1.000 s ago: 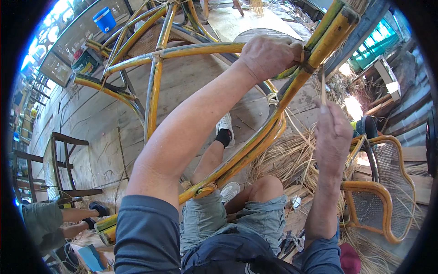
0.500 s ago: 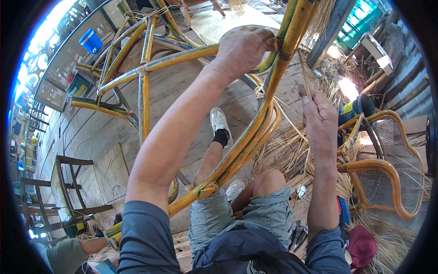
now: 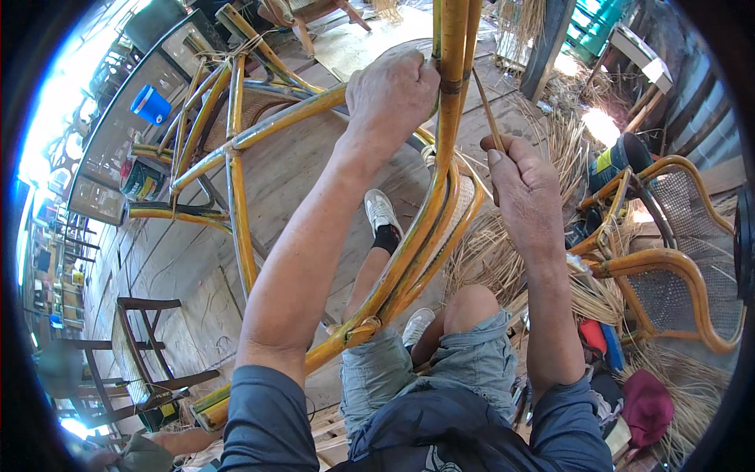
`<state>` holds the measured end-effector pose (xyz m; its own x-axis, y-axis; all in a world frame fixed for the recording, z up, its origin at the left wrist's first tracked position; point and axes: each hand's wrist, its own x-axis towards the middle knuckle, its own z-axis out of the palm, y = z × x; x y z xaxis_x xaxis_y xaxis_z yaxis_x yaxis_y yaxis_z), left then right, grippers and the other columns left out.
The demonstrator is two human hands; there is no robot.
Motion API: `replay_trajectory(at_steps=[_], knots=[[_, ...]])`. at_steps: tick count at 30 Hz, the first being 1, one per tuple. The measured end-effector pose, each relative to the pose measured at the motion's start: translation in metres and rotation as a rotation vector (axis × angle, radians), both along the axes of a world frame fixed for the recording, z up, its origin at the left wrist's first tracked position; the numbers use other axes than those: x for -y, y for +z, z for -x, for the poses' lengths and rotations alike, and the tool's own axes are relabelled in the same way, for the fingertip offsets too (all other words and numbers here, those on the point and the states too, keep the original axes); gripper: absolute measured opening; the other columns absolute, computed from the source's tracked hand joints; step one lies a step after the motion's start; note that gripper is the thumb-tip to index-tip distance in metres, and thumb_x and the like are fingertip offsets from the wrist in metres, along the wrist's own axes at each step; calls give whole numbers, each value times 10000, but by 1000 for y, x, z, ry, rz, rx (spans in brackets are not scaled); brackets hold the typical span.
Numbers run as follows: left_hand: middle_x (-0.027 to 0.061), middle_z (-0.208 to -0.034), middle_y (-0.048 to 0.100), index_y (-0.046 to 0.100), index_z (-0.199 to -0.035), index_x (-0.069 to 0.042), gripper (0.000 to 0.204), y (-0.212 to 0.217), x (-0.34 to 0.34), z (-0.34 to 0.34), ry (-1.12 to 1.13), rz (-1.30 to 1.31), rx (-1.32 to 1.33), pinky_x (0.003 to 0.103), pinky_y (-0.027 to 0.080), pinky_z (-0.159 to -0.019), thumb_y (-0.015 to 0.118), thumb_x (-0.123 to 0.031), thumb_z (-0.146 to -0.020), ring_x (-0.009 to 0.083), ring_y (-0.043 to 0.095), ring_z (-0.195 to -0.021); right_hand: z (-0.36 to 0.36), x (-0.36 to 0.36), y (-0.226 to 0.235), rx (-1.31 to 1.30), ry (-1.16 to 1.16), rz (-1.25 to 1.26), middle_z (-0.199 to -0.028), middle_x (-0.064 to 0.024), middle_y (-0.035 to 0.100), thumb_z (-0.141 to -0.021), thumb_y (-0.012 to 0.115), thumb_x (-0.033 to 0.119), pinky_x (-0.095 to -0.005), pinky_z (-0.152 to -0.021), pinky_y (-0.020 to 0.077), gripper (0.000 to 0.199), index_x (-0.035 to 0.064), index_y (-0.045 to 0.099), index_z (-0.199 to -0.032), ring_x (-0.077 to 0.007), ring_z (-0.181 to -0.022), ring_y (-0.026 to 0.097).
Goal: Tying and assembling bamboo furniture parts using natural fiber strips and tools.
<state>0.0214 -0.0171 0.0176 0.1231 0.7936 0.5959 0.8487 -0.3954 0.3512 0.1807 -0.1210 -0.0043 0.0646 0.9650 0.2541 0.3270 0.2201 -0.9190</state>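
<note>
Since half a second ago, the right hand (image 3: 528, 197) has risen closer to the yellow rattan chair frame (image 3: 417, 259), and the thin cane strip (image 3: 489, 118) pinched between its closed fingers now slants up to the frame's upright pole. The frame's long curved rail runs from beside the person's knees (image 3: 472, 303) up and away, ending near vertical. Farther up that rail, the left hand (image 3: 393, 94) wraps shut around the pole at its binding. Beyond the frame sits a blue bucket (image 3: 151, 104).
</note>
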Motion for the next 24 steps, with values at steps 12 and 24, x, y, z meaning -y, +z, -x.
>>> replay_trajectory(at_steps=[12,24], knots=[[191,-745,628,628,-790,-31,372,9,14,-8,61,32,-95,466,455,-710,460,-357,-856,395,600,-782,1,7,-5,-74,-36,3,-616,63,430,-913,497,121,-198,-457,297,199,-14,604,-1013,-22,-522,379],[132,-596,546,583,-757,51,316,58,-37,0,23,780,-217,380,426,-481,556,-263,-767,239,526,-491,-7,2,-12,-201,13,19,-657,63,439,-906,510,150,-203,-509,327,236,-18,614,-1035,-24,-573,387]])
